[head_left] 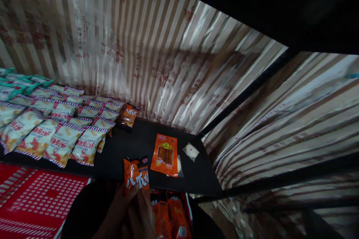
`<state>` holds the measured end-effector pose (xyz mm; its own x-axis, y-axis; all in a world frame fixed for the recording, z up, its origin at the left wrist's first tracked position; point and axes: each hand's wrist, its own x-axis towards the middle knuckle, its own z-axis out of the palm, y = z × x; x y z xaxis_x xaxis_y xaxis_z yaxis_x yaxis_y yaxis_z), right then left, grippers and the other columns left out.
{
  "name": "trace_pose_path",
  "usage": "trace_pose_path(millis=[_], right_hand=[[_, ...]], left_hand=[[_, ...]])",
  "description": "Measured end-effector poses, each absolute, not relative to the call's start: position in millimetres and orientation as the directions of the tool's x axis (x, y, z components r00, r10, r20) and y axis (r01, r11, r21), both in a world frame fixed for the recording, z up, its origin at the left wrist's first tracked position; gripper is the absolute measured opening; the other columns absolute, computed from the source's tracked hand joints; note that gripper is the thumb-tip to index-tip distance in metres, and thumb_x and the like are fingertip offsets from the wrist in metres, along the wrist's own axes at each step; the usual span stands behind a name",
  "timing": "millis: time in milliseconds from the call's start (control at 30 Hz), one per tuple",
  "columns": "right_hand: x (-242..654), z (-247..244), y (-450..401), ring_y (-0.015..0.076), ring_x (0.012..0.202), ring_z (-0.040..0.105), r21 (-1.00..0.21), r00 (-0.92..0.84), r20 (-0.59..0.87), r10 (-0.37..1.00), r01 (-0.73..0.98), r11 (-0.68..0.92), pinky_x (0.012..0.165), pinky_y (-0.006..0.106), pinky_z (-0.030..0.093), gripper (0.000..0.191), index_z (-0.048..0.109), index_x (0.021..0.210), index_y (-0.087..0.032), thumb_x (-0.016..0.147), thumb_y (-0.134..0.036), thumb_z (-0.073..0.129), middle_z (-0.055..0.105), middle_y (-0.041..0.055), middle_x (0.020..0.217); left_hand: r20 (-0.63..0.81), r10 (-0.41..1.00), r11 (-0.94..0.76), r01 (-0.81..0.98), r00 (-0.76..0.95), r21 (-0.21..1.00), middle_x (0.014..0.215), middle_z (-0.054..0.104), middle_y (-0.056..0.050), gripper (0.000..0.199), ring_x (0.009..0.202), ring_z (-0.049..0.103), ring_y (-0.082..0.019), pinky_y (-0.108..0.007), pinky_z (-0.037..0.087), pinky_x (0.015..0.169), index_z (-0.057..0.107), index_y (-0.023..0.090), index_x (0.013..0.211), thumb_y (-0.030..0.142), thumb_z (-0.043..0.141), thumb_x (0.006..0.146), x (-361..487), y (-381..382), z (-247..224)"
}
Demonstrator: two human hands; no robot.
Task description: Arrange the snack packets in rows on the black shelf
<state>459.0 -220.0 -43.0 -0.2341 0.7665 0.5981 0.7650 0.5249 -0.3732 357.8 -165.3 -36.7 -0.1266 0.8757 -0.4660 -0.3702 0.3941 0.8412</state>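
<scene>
Low in the middle of the head view, an orange snack packet [136, 173] with a black top edge and white lettering stands upright at the black shelf's front edge. My left hand [124, 201] grips its lower left side. Against its lower right front presses my right hand [143, 206], the fingers close together. An orange flat packet [165, 155] with a picture of brown strips lies on the shelf to the right, partly over a clear packet [179, 166]. At the back stands another orange packet [129, 115] like the held one.
Rows of white and orange snack bags [63, 143] fill the shelf [123, 142] at left, with green bags [24, 82] beyond. A small clear packet [191, 151] lies at right. Below are a red basket [47, 190] and a box of orange packets [175, 216]. Striped sheeting [157, 56] hangs behind.
</scene>
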Motion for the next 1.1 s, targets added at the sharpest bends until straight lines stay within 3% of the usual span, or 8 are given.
trace_pose_path(millis=[133, 300, 433, 567, 700, 833, 1100], right_hand=[[463, -33, -215, 0.0237, 0.113, 0.057, -0.494, -0.170, 0.575, 0.801, 0.708, 0.505, 0.089, 0.036, 0.052, 0.021, 0.066, 0.099, -0.025, 0.089, -0.027, 0.048, 0.065, 0.0077, 0.115], [471, -23, -208, 0.0208, 0.102, 0.062, -0.659, 0.039, 0.473, 0.880, 0.679, 0.324, 0.085, 0.034, 0.052, 0.021, 0.063, 0.104, -0.026, 0.090, -0.031, 0.048, 0.067, 0.0063, 0.105], [475, -11, -200, 0.0235, 0.107, 0.059, -0.784, 0.169, 0.235, 0.957, 0.615, 0.084, 0.088, 0.035, 0.050, 0.037, 0.060, 0.114, -0.020, 0.084, -0.040, 0.056, 0.064, 0.0104, 0.112], [474, -4, -187, 0.0214, 0.097, 0.063, -0.911, 0.113, -0.061, 0.992, 0.399, -0.102, 0.080, 0.031, 0.052, 0.045, 0.058, 0.118, -0.018, 0.082, -0.044, 0.055, 0.065, 0.0099, 0.109], [472, -1, -178, 0.0216, 0.091, 0.064, -0.957, -0.015, -0.235, 0.972, 0.179, -0.228, 0.080, 0.032, 0.050, 0.043, 0.062, 0.108, -0.021, 0.080, -0.052, 0.057, 0.068, 0.0053, 0.098], [468, -1, -174, 0.0204, 0.084, 0.064, -0.958, -0.146, -0.275, 0.950, -0.043, -0.283, 0.080, 0.033, 0.049, 0.038, 0.064, 0.099, -0.021, 0.076, -0.052, 0.062, 0.069, 0.0024, 0.091], [462, -7, -156, 0.0182, 0.072, 0.063, -0.933, -0.116, -0.285, 0.951, -0.192, -0.303, 0.072, 0.032, 0.050, 0.041, 0.061, 0.091, -0.019, 0.067, -0.050, 0.072, 0.068, 0.0017, 0.079]], left_hand=[[-0.504, 0.862, 0.435, -0.434, -0.052, 0.789, 0.086, 0.071, -0.012, 0.058, 0.091, 0.066, -0.032, -0.037, 0.052, 0.079, 0.067, 0.013, 0.088, 0.053, 0.078, 0.048, 354, -167, -35], [-0.526, 0.851, 0.449, -0.529, 0.006, 0.720, 0.084, 0.072, -0.011, 0.056, 0.084, 0.067, -0.030, -0.034, 0.053, 0.075, 0.066, 0.014, 0.079, 0.050, 0.083, 0.040, 354, -166, -39], [-0.533, 0.844, 0.467, -0.572, 0.059, 0.675, 0.091, 0.072, -0.011, 0.054, 0.086, 0.068, -0.029, -0.036, 0.053, 0.076, 0.066, 0.015, 0.090, 0.047, 0.080, 0.049, 350, -165, -34], [-0.517, 0.837, 0.519, -0.554, 0.176, 0.651, 0.086, 0.073, -0.011, 0.055, 0.084, 0.068, -0.030, -0.037, 0.053, 0.076, 0.067, 0.013, 0.094, 0.048, 0.078, 0.053, 341, -165, -16], [-0.482, 0.859, 0.496, -0.509, 0.171, 0.704, 0.084, 0.073, -0.009, 0.051, 0.083, 0.068, -0.027, -0.033, 0.051, 0.076, 0.068, 0.013, 0.094, 0.050, 0.073, 0.060, 334, -166, 0], [-0.497, 0.856, 0.501, -0.472, 0.143, 0.726, 0.080, 0.072, -0.008, 0.054, 0.077, 0.068, -0.025, -0.032, 0.052, 0.070, 0.068, 0.013, 0.095, 0.052, 0.073, 0.058, 331, -161, -2], [-0.440, 0.886, 0.454, -0.466, 0.146, 0.760, 0.090, 0.071, -0.009, 0.066, 0.080, 0.067, -0.024, -0.032, 0.052, 0.071, 0.060, 0.014, 0.106, 0.053, 0.076, 0.054, 332, -135, -20]])
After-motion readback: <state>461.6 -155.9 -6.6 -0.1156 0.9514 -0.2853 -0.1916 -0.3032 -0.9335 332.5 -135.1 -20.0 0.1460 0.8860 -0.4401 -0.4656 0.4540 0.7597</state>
